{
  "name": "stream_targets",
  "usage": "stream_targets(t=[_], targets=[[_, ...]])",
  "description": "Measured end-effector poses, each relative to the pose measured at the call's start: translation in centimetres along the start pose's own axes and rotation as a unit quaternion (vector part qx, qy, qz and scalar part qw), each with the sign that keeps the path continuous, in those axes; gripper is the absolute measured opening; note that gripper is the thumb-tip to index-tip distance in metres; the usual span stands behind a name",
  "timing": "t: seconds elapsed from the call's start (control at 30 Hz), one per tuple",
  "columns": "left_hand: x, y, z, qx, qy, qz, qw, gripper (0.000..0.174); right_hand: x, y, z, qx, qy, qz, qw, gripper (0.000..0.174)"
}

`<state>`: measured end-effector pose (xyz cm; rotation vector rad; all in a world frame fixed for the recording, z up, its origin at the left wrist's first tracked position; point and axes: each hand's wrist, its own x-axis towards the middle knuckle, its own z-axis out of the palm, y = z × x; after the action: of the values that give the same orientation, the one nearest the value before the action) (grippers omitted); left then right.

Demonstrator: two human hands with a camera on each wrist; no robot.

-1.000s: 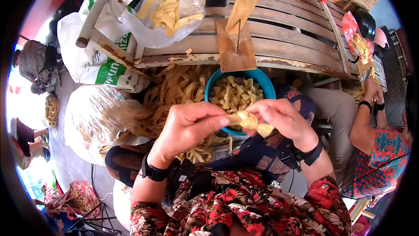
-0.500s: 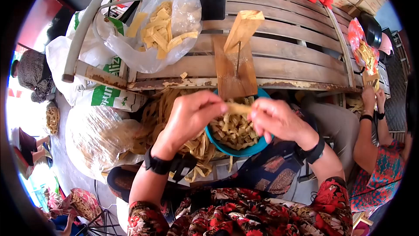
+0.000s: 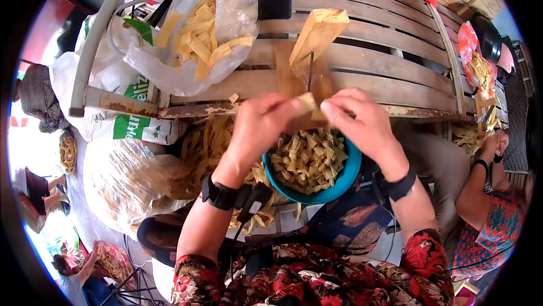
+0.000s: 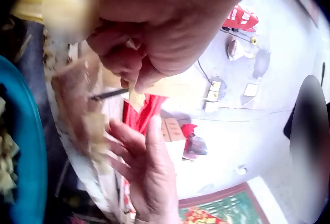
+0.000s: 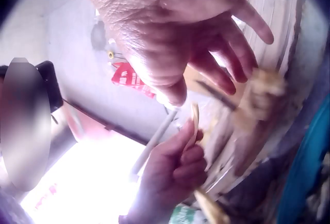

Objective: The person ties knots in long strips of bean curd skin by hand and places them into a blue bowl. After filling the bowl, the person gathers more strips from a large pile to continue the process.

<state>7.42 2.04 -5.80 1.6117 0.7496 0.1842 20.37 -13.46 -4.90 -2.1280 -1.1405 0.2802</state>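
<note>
My left hand pinches a flat yellow strip, which looks like tofu skin, between thumb and forefinger. Its tail hangs out below the fist in the right wrist view. Opposite it, my right hand has its fingers spread, with nothing gripped. A blurred knotted piece is in the air just off those fingertips. Both hands are at a wooden board with an upright metal blade and a slanted wood block. Below stands a teal bowl of knotted pieces.
The board sits at the front edge of a slatted bench. A plastic bag with yellow strips lies on the bench's left. Long strips hang beneath, beside a wrapped bundle. Another person works at the right.
Both hands held a knotted strip over the bowl; they have moved forward to the blade and parted. The right fingers have let the knotted piece go, while the left keeps a strip.
</note>
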Motion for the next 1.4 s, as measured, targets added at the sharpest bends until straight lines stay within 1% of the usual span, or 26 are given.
stream_targets(t=[0.03, 0.07, 0.13, 0.2, 0.23, 0.27, 0.33, 0.37, 0.4, 0.47, 0.5, 0.53, 0.6, 0.63, 0.73, 0.77, 0.87, 0.9, 1.0, 1.07, 1.13, 1.2, 1.27, 1.33, 1.37, 1.4], targets=[[-1.3, 1.1, 0.2, -0.035, -0.057, -0.027, 0.997, 0.027, -0.7, -1.4, -0.3, 0.106, -0.051, 0.043, 0.992, 0.044], [-2.6, 2.0, 0.3, -0.098, -0.117, -0.005, 0.988, 0.018, -1.3, -2.1, 0.0, 0.200, -0.038, 0.016, 0.979, 0.029], [-5.9, 3.4, 0.7, -0.230, -0.126, 0.021, 0.965, 0.015, -3.2, -2.9, 0.2, 0.401, 0.013, 0.091, 0.911, 0.020], [-8.3, 3.4, -1.8, -0.183, -0.201, 0.036, 0.962, 0.018, -4.5, -3.6, -1.6, 0.524, 0.039, 0.129, 0.841, 0.024], [-9.3, 2.6, -2.7, -0.171, -0.236, 0.038, 0.956, 0.017, -5.1, -4.1, -2.4, 0.538, 0.058, 0.145, 0.828, 0.025], [-9.9, 2.0, -3.4, -0.159, -0.273, -0.009, 0.949, 0.018, -5.7, -4.8, -3.1, 0.552, 0.076, 0.162, 0.814, 0.027], [-10.3, 2.1, -3.3, -0.129, -0.253, -0.055, 0.957, 0.030, -7.3, -7.3, -3.8, 0.550, 0.087, 0.106, 0.824, 0.022], [-10.4, 1.3, -3.3, -0.132, -0.261, -0.054, 0.955, 0.043, -8.8, -8.1, -3.1, 0.528, 0.075, 0.014, 0.846, 0.019], [-10.9, 2.0, -2.7, -0.145, -0.255, -0.024, 0.956, 0.039, -9.9, -9.0, -3.0, 0.486, 0.029, -0.042, 0.873, 0.016], [-11.9, 3.4, -2.1, -0.038, -0.273, 0.071, 0.959, 0.030, -11.7, -10.8, -3.4, 0.382, -0.086, -0.120, 0.912, 0.013], [-12.7, 3.4, -1.5, 0.008, -0.200, 0.131, 0.971, 0.017, -12.0, -10.9, -3.3, 0.348, -0.078, -0.116, 0.927, 0.016], [-13.2, 3.9, -1.8, 0.083, -0.157, 0.141, 0.974, 0.014, -12.3, -10.7, -3.0, 0.374, -0.074, -0.044, 0.923, 0.018], [-13.7, 2.5, -2.1, -0.118, -0.154, 0.085, 0.977, 0.019, -12.6, -9.5, -1.7, 0.419, -0.062, 0.095, 0.901, 0.022], [-14.0, 2.4, -2.1, -0.225, -0.168, 0.053, 0.958, 0.022, -12.5, -9.3, -1.0, 0.436, -0.053, 0.117, 0.891, 0.026], [-15.1, 3.3, -1.1, -0.337, -0.183, 0.010, 0.923, 0.019, -12.8, -8.2, 0.5, 0.519, -0.112, 0.119, 0.839, 0.025], [-15.2, 3.5, -1.3, -0.316, -0.200, -0.015, 0.927, 0.017, -12.9, -8.4, 0.6, 0.530, -0.125, 0.131, 0.829, 0.023], [-15.2, 1.9, -1.3, -0.278, -0.157, 0.008, 0.948, 0.018, -12.9, -8.5, 1.0, 0.466, -0.038, 0.094, 0.879, 0.016], [-15.1, 1.7, -1.0, -0.233, -0.106, 0.040, 0.966, 0.014, -12.8, -8.6, 1.2, 0.507, -0.003, 0.081, 0.858, 0.014], [-15.2, 1.1, -0.4, -0.043, -0.024, 0.128, 0.991, 0.011, -13.2, -10.2, 0.1, 0.398, -0.022, 0.029, 0.917, 0.039], [-15.7, 1.3, 0.0, -0.025, -0.043, 0.149, 0.988, 0.017, -13.6, -9.9, 0.8, 0.406, 0.006, 0.045, 0.913, 0.049], [-15.9, 0.8, 0.2, -0.229, -0.095, 0.093, 0.964, 0.024, -13.3, -9.5, -0.5, 0.596, -0.044, 0.188, 0.780, 0.048], [-15.8, 0.2, 0.3, -0.306, -0.120, 0.032, 0.944, 0.023, -13.4, -9.9, -1.2, 0.717, -0.130, 0.201, 0.655, 0.046], [-15.6, 0.0, 0.2, -0.378, -0.145, -0.027, 0.914, 0.024, -13.4, -9.7, -1.3, 0.752, -0.192, 0.176, 0.605, 0.047], [-16.1, 0.8, -0.2, -0.413, -0.264, -0.121, 0.863, 0.026, -13.3, -10.0, -1.6, 0.674, -0.145, 0.139, 0.711, 0.047], [-16.1, 0.7, -0.2, -0.402, -0.303, -0.151, 0.851, 0.030, -13.1, -10.1, -1.9, 0.589, -0.134, 0.127, 0.787, 0.048], [-15.8, 0.1, -0.4, -0.396, -0.304, -0.135, 0.856, 0.030, -13.0, -10.3, -1.9, 0.556, -0.128, 0.106, 0.814, 0.048]])
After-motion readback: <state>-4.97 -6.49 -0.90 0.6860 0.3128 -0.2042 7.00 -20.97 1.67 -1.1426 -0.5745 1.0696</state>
